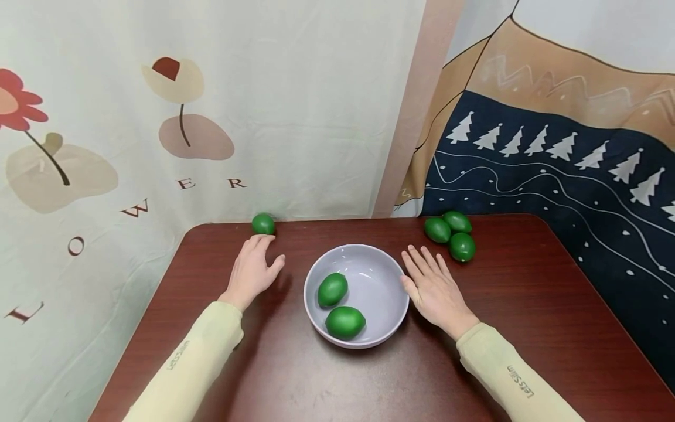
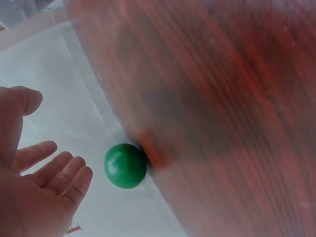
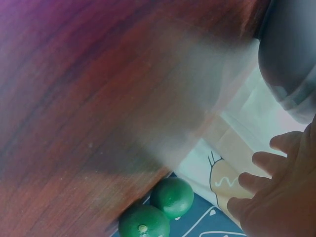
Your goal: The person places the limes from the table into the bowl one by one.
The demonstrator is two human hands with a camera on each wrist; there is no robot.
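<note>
A pale lavender bowl (image 1: 379, 299) stands mid-table with two green limes inside, one lime (image 1: 333, 289) at its left wall and another lime (image 1: 345, 322) nearer the front. My left hand (image 1: 252, 271) reaches over the table's back left with fingers spread loosely, holding nothing. Just beyond its fingertips lies a single lime (image 1: 263, 223), seen apart from the fingers in the left wrist view (image 2: 125, 166). At the bowl's right rim is my right hand (image 1: 435, 290), palm down and fingers extended, its thumb right by the rim. Nothing is in its grasp.
Three limes (image 1: 462, 247) sit clustered at the back right of the brown wooden table (image 1: 295, 387). Behind the table's back edge hangs a printed curtain (image 1: 316, 117), with a dark blue tree-patterned part (image 1: 506, 170) on the right.
</note>
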